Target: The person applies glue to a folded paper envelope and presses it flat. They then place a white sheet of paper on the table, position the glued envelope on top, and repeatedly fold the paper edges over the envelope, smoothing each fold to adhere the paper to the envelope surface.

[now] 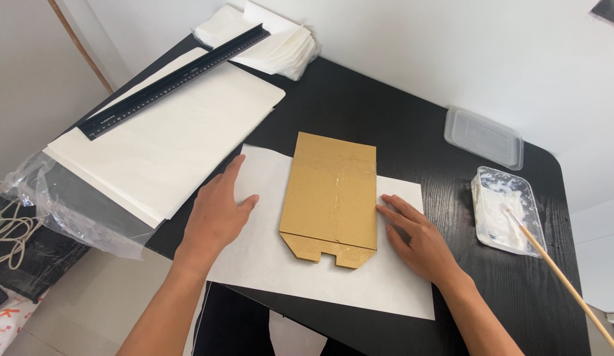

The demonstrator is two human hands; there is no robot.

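Note:
A flat brown cardboard template (331,195) with a notched lower edge lies on a white paper sheet (267,264) spread over the black table (360,112). My left hand (216,212) rests palm down on the sheet just left of the cardboard, fingers apart, holding nothing. My right hand (416,238) lies flat on the sheet at the cardboard's right edge, fingertips touching that edge.
A stack of large white sheets (168,142) with a black ruler (172,79) across it lies at the left. Folded white papers (271,43) sit at the back. At the right stand a clear lid (484,137) and a tray of white paste (506,209) with a wooden stick (564,280).

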